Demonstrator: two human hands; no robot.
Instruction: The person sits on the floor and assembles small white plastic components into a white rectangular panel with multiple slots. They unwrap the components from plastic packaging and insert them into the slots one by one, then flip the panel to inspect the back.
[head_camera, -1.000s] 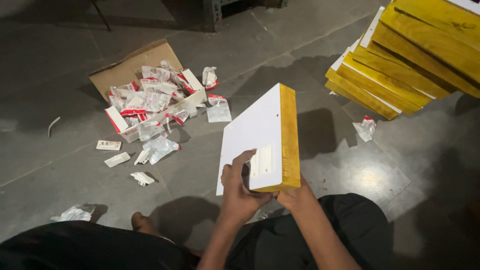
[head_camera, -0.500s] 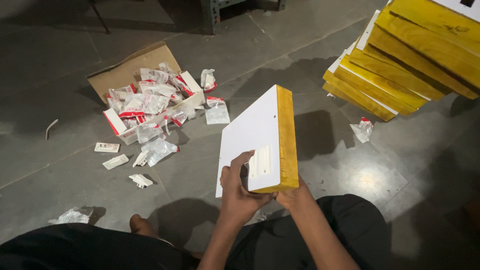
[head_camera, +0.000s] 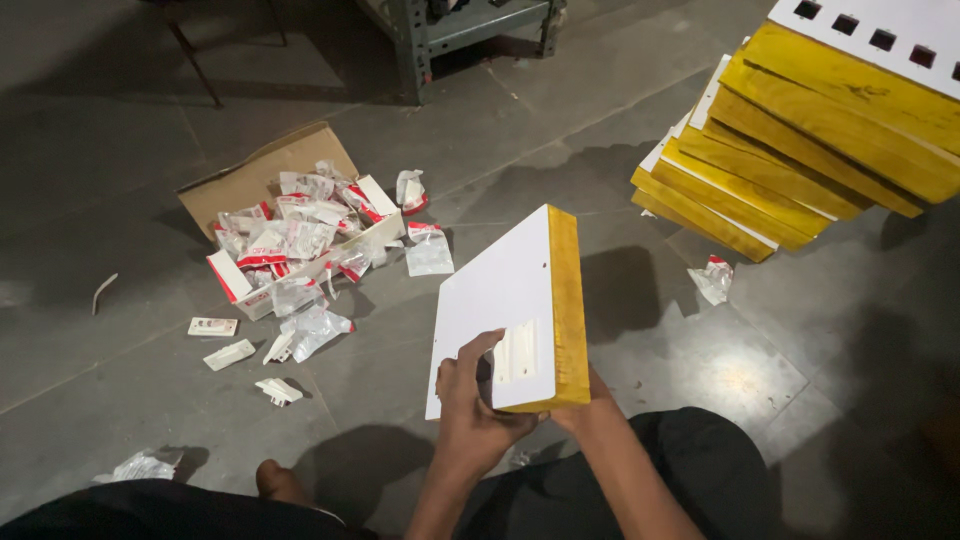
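Observation:
I hold a white-faced board with yellow wooden edges (head_camera: 505, 290) tilted up in front of me. My left hand (head_camera: 470, 400) grips its lower edge, thumb on the white face beside a white switch part (head_camera: 517, 352) set in the board. My right hand (head_camera: 580, 405) supports the board from beneath at its yellow corner and is mostly hidden behind it.
An open cardboard box (head_camera: 275, 215) of small plastic-bagged white parts lies to the left, with loose bags and white pieces (head_camera: 240, 352) scattered around it. A stack of similar yellow-edged boards (head_camera: 800, 140) stands at the upper right. A crumpled bag (head_camera: 714, 279) lies near it. A metal rack's leg (head_camera: 410, 50) stands at the top.
The board has stayed in my hands with only a slight shift; my left thumb remains by the switch part. The view has moved a little.

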